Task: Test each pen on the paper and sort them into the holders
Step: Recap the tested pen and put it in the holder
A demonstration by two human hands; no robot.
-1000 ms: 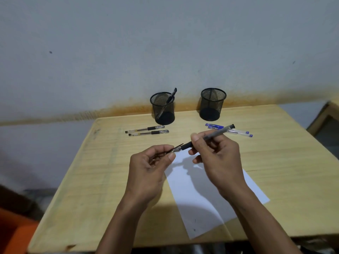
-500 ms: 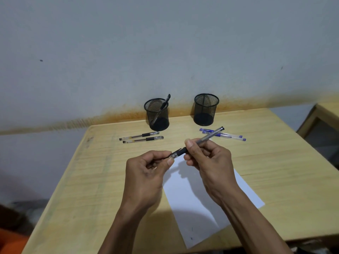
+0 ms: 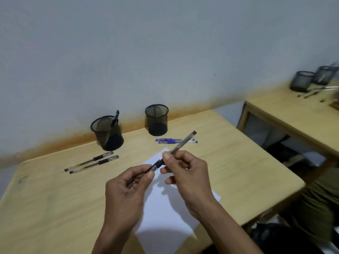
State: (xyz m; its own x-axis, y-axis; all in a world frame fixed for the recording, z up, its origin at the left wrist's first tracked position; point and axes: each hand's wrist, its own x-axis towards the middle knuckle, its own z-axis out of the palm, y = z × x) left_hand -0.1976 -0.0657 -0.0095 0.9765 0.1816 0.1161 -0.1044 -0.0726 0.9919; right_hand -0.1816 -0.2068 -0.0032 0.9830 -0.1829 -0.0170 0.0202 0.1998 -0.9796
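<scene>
My right hand [image 3: 187,177] grips a black pen [image 3: 180,144] by its barrel, above the white paper [image 3: 165,213]. My left hand [image 3: 128,189] pinches the pen's cap end [image 3: 153,167] at the tip. Two black pens [image 3: 91,162] lie on the table's left side, two blue pens [image 3: 176,140] lie at the right. The left mesh holder [image 3: 107,132] has one black pen standing in it. Nothing shows inside the right mesh holder [image 3: 156,119].
The wooden table [image 3: 247,162] stands against a grey wall. A second table [image 3: 293,116] at the right carries more mesh holders [image 3: 302,81] and pens. A person's clothing [image 3: 321,204] shows at the right edge.
The view has swung to the right, bringing the second table into sight. The pen's cap end now sits against the barrel between my hands, where a bare tip showed before.
</scene>
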